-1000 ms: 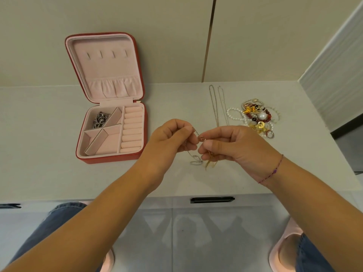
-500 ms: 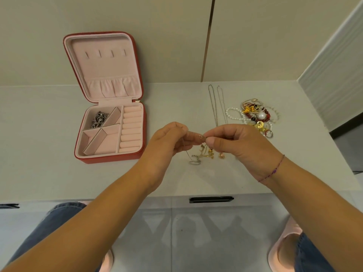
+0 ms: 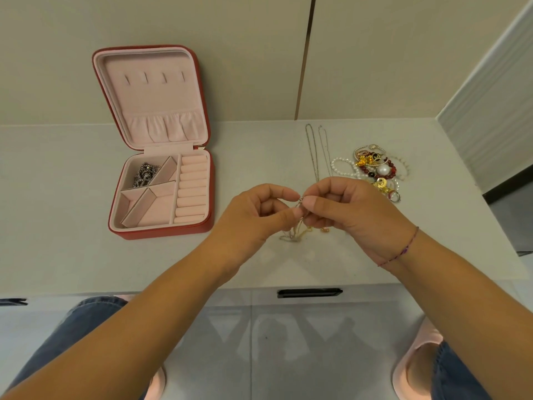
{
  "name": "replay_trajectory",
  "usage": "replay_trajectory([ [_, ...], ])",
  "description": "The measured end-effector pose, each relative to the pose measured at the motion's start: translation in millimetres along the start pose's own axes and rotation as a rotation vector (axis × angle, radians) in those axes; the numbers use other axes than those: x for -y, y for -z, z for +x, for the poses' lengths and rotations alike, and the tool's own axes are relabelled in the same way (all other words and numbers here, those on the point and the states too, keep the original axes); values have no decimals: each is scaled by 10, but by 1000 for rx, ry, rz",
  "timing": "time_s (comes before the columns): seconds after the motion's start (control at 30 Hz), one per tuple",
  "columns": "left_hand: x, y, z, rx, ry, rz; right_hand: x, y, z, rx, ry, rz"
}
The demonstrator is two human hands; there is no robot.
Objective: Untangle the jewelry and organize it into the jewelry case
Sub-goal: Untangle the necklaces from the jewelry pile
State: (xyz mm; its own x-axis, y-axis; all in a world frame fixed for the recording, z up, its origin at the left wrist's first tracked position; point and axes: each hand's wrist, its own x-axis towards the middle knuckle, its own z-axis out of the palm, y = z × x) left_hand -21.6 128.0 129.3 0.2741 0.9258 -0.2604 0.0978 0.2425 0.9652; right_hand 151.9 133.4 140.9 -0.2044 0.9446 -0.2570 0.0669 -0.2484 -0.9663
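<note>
Head view: left hand point(image 3: 253, 216) and right hand point(image 3: 356, 215) pinch a mostly hidden chain point(image 3: 300, 228).

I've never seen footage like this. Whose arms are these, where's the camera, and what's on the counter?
No machine: these are a person's bare arms, filmed by one wide-angle camera worn on the head, looking down. The left hand and right hand both pinch a tangle of thin gold and silver chains above the white countertop. Left of them lies an open red jewelry case with pink lining; a dark silvery chain sits in its rear left compartment. On the right: two straight thin silver chains and a heap of pearls, red beads and gold pieces.
</note>
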Motion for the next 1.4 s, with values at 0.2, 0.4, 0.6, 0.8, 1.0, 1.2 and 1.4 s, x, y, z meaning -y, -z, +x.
replay_trajectory([
  [0.2, -10, -12, -12, -31, -24, 90, -9, 19, 12, -3, 8, 16],
  [0.4, -13, -14, -20, -26, -43, 99, -1, 26, 11, 13, 26, 11],
  [0.6, -15, -12, -3, -18, -54, 53, 27, 7, -9, 48, 45, 32],
  [0.8, 32, -31, -16, 91, -45, 97, 65, 11, -10, 75, 49, 98],
  [1.0, 26, -53, -12, 91, -33, 76, 81, 21, -1, 64, 9, 210],
  [1.2, 71, -115, -2, 71, -41, 59, 89, 2, -19, 96, -10, 219],
  [1.4, 4, -80, -12, 38, -64, 10, 92, 43, -4, 38, -22, 260],
])
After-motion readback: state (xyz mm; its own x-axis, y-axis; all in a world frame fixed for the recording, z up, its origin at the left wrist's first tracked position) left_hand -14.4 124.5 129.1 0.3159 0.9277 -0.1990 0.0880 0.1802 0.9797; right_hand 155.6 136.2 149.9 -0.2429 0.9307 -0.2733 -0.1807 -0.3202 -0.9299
